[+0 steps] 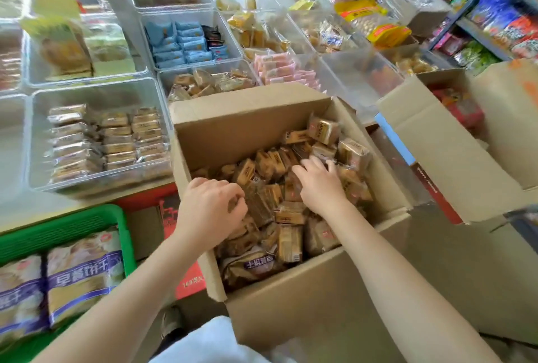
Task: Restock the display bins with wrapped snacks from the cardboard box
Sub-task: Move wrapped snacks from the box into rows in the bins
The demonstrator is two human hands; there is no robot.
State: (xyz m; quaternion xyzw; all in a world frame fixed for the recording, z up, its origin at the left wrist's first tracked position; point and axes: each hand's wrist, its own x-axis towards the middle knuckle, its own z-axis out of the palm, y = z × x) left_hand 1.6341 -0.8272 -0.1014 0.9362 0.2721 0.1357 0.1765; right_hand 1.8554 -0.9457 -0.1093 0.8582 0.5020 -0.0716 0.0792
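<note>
An open cardboard box [314, 292] in front of me is filled with several small brown wrapped snacks [288, 214]. Both my hands are inside it. My left hand [211, 211] is at the box's left side, fingers curled round a wrapped snack. My right hand [318, 182] lies over the pile near the middle, fingers spread and reaching down onto the packets; whether it holds one I cannot tell. To the left, a clear display bin [37, 141] holds rows of the same kind of brown snacks [116, 138].
More clear bins behind hold blue [180, 42], pink [279, 68] and brown packets. A green basket [72, 226] with large bags sits at lower left. A second open cardboard box [431, 141] stands to the right, with shelves of snack bags [500, 19] beyond.
</note>
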